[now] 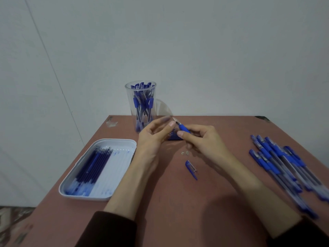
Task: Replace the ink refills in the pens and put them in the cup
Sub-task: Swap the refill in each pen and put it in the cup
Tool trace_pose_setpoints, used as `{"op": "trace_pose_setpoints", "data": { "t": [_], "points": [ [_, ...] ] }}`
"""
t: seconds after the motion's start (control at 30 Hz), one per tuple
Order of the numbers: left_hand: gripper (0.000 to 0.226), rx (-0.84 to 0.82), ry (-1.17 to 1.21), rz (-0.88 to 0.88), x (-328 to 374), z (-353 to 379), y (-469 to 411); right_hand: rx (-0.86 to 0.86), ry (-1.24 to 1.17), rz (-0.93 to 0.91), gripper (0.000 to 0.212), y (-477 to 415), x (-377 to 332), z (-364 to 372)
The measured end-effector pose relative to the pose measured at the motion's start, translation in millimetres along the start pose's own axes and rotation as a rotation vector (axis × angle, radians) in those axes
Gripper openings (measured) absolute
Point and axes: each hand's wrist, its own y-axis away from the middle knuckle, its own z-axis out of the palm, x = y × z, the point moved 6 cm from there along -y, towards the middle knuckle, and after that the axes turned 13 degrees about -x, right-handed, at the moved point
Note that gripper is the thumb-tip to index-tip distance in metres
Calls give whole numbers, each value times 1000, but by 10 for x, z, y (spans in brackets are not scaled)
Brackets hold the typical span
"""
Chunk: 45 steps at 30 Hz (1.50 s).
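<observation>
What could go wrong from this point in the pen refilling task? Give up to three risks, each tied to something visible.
1. The pen cap lies loose on the table near the forearms; a sweep could knock it off.
2. The cup looks nearly full, so another pen may jam or tip it.
3. The right hand grips the pen near its tip while the left hand is open, so small parts could drop.
</observation>
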Motion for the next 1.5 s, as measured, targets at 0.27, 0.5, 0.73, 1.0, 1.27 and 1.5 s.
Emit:
{"op": "trace_pose_setpoints", "data": {
  "t": [0.27, 0.5, 0.73, 1.0, 1.27, 1.5],
  "points": [
    [24, -95, 38, -86, -89, 143, 29, -28, 32, 2, 11, 10, 2, 66],
    [27, -20, -13, -60, -53, 39, 12, 35, 2, -2, 13, 17, -24, -9],
    [30, -39, -56, -42, -34, 81, 27, 50, 55, 3, 13, 14, -17, -20],
    [12, -65, -33, -72, -51, 85, 48, -26, -67, 88, 12, 32, 6, 21],
    [14, -126, -49, -74, -31, 124, 48, -212, -322, 234, 16, 38, 53, 94],
    [31, -201, -348, -191, -222, 108, 17, 70, -188, 264, 16, 22, 194, -165]
  ]
}}
